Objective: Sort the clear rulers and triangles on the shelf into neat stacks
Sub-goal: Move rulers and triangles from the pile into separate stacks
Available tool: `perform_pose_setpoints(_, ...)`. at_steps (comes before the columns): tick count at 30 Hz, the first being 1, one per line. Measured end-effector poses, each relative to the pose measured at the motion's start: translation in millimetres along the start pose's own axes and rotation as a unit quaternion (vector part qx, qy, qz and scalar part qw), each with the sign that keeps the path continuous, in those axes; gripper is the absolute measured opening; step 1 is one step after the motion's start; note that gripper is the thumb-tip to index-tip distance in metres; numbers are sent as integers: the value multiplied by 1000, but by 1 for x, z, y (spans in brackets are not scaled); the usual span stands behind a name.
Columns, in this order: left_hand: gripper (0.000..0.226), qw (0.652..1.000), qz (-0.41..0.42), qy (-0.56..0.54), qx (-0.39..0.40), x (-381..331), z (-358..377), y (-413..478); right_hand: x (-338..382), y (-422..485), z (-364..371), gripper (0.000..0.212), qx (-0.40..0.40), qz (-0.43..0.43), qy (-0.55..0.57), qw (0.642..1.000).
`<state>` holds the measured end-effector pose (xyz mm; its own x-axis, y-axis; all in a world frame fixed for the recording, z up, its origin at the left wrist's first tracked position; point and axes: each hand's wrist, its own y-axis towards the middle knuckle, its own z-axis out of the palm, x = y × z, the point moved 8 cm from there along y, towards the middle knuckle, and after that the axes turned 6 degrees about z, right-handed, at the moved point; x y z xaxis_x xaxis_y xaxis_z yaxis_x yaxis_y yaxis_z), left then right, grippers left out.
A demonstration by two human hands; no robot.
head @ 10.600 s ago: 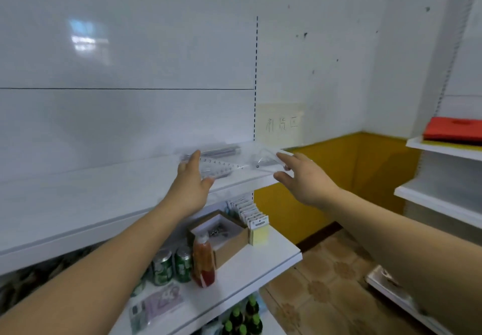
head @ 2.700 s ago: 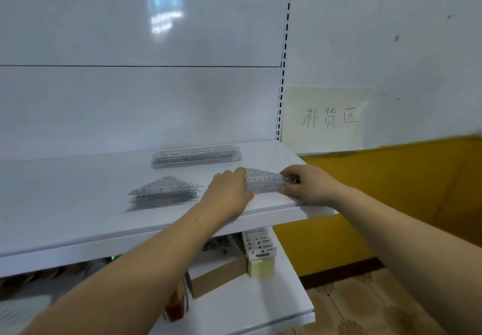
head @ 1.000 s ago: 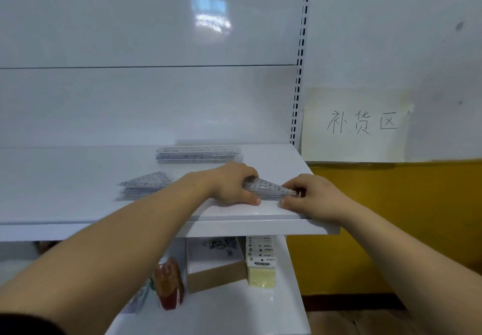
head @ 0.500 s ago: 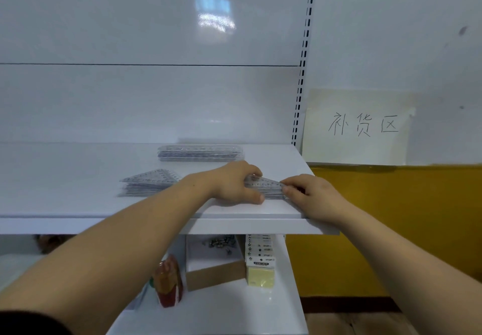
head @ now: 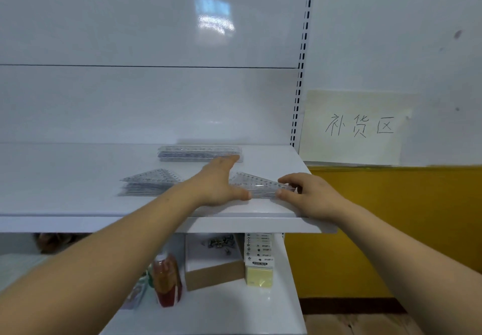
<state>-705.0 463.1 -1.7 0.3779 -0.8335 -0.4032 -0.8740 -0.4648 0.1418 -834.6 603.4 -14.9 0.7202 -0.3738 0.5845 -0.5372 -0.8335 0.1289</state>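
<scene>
Both bare forearms reach forward and up over the front edge of the white shelf (head: 78, 173). The left hand (head: 217, 184) lies palm down on the shelf board with its fingers straight and stretched toward the back. The fingertips end at the near right corner of the ruler stack (head: 199, 153), though whether they touch it cannot be told. Its thumb spreads to the right and rests against the left end of the near triangle stack (head: 257, 184). This hand is flat and grips nothing. The right hand (head: 310, 195) comes in from the right with curled fingers. The index finger arches over the stack's right tip and the thumb meets its front edge, so the hand pinches that end.

The near triangle stack is clear plastic with fine printed scales. Several pieces are layered, the long edge faces the front and the apex points to the back. It sits at the right front of the shelf, between the two hands. The left triangle stack (head: 151, 184) lies flat just left of the left wrist. The ruler stack lies along the back panel, parallel to it.

On the lower shelf (head: 234, 316) stand a bottle (head: 167, 282), a cardboard box (head: 214, 272) and yellow sticky notes (head: 259, 273). A paper sign (head: 357, 126) hangs on the wall at right.
</scene>
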Motion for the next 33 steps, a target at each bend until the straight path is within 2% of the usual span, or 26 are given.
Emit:
perform_pose_setpoints(3, 82, 997, -38, -23, -62, 11, 1, -15, 8, 4, 3, 50, 18, -11, -14, 1000)
perform_pose_setpoints(6, 58, 991, -43, -50, -116, 13, 1, -23, 18, 6, 9, 45, 18, -23, -8, 1000)
perform_pose_setpoints(8, 52, 988, -42, -69, -135, 14, 0, -27, 20, 7, 10, 42, -1, -28, -14, 1000)
perform_pose_setpoints(13, 53, 983, -48, -104, -142, 16, 3, -33, 15, 4, 14, 56, 27, -24, -3, 999)
perform_pose_setpoints(19, 48, 977, -58, -129, -159, 19, 3, -35, 13, 4, 14, 50, 0, -24, 4, 1000)
perform_pose_setpoints(24, 40, 977, -45, -135, -162, 17, 2, -36, 13, 1, 18, 51, 19, -20, 41, 999)
perform_pose_setpoints(28, 53, 982, -38, -130, -134, 13, 6, -38, 14, 1, 17, 47, 16, -24, 24, 999)
perform_pose_setpoints(31, 48, 981, -40, -130, -140, 14, 5, -38, 15, -2, 18, 48, 35, -13, 72, 997)
perform_pose_setpoints(33, 44, 980, -40, -131, -144, 15, 5, -38, 17, -2, 14, 45, 19, -25, 48, 998)
